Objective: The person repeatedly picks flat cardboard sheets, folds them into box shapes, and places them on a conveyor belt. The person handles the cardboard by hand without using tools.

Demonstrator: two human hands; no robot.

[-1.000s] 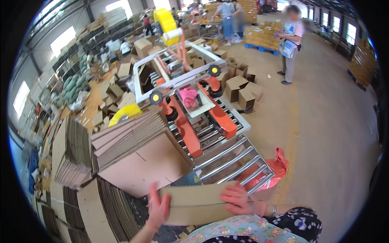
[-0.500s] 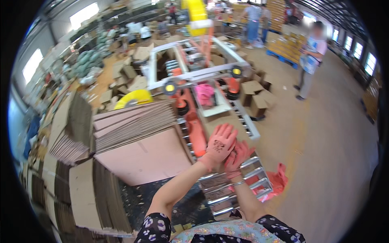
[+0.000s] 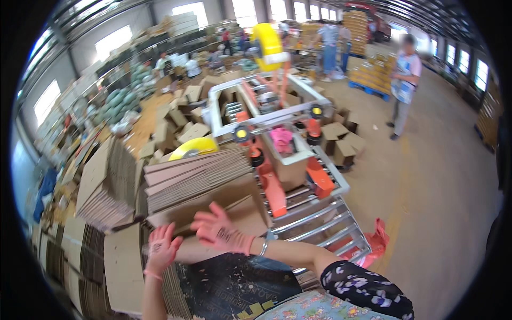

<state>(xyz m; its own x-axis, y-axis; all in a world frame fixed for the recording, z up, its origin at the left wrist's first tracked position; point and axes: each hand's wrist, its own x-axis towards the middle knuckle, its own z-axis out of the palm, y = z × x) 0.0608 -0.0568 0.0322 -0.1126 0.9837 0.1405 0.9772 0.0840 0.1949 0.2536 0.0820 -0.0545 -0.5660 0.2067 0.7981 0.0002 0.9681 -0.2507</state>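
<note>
Both my hands wear pink gloves. My right hand (image 3: 220,231) lies fingers spread on the top flat cardboard sheet (image 3: 234,205) of a tall stack of folded brown boxes (image 3: 194,173). My left hand (image 3: 160,248) is just left of it, fingers apart, at the near edge of the same sheet, above upright bundles of cardboard (image 3: 90,261). Neither hand is closed around anything.
A roller conveyor (image 3: 320,221) runs from my right up into a white-framed box-sealing machine (image 3: 266,114) with a box (image 3: 290,170) under it and a yellow tape roll (image 3: 266,42) on top. Loose boxes (image 3: 341,141) lie beside it. A red bag (image 3: 380,240) is on the floor. People (image 3: 402,80) stand farther off.
A second ago both hands held a flat cardboard piece low in front. They then came together over the conveyor, and now have swung left onto the cardboard stack.
</note>
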